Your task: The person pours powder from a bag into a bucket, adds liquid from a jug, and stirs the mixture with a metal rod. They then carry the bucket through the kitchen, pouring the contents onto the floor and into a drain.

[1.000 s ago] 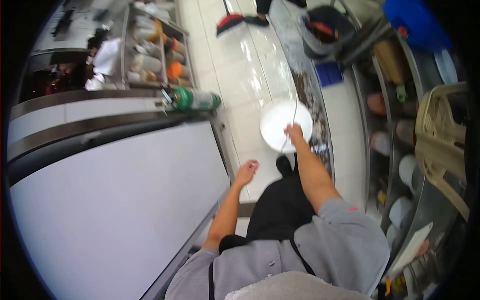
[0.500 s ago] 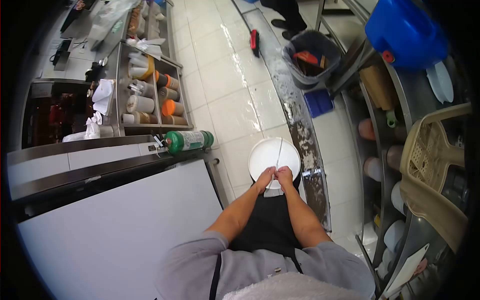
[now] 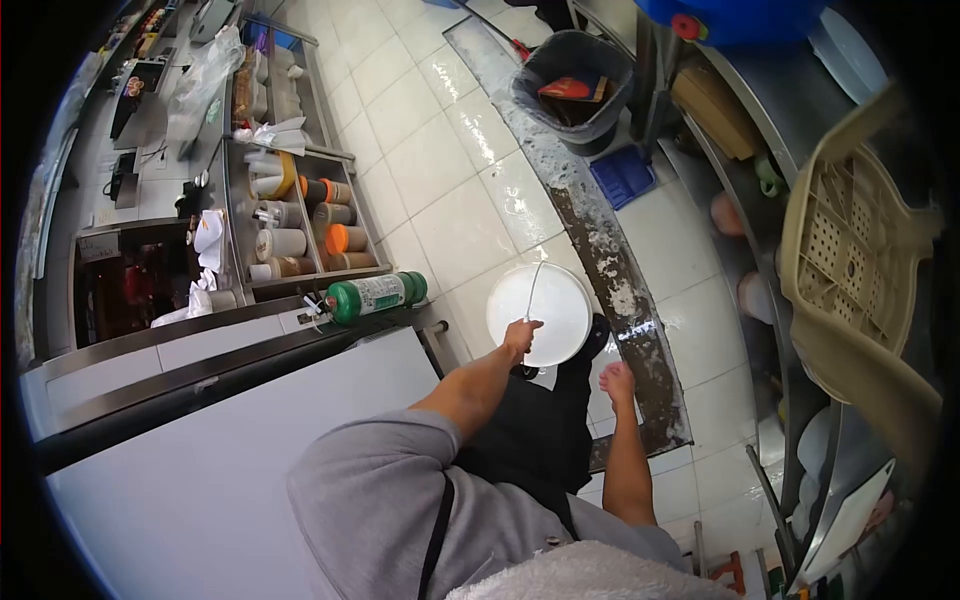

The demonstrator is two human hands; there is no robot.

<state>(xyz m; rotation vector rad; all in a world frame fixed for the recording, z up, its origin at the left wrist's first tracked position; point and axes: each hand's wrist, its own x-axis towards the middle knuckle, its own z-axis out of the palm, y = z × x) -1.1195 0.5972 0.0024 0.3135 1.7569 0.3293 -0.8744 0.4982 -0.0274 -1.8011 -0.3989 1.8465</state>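
A white round bucket (image 3: 555, 315), seen from above with a pale top, is in front of my legs over the tiled floor. Its thin wire handle (image 3: 535, 285) rises across the top. My left hand (image 3: 519, 338) is closed around the handle at the bucket's near left edge. My right hand (image 3: 617, 382) is off the bucket, to its lower right, with the fingers curled in; nothing shows in it.
A wet floor drain channel (image 3: 625, 310) runs along the right. Beyond are a grey bin (image 3: 572, 90), a blue dustpan (image 3: 622, 177) and a beige plastic chair (image 3: 850, 250). A green cylinder (image 3: 375, 295) lies left, by a white-topped unit (image 3: 250, 460).
My right hand has let go of the handle and moved right and down. My left hand stays on the handle, slightly further left. The view has shifted, and one shoe now shows beside the bucket.
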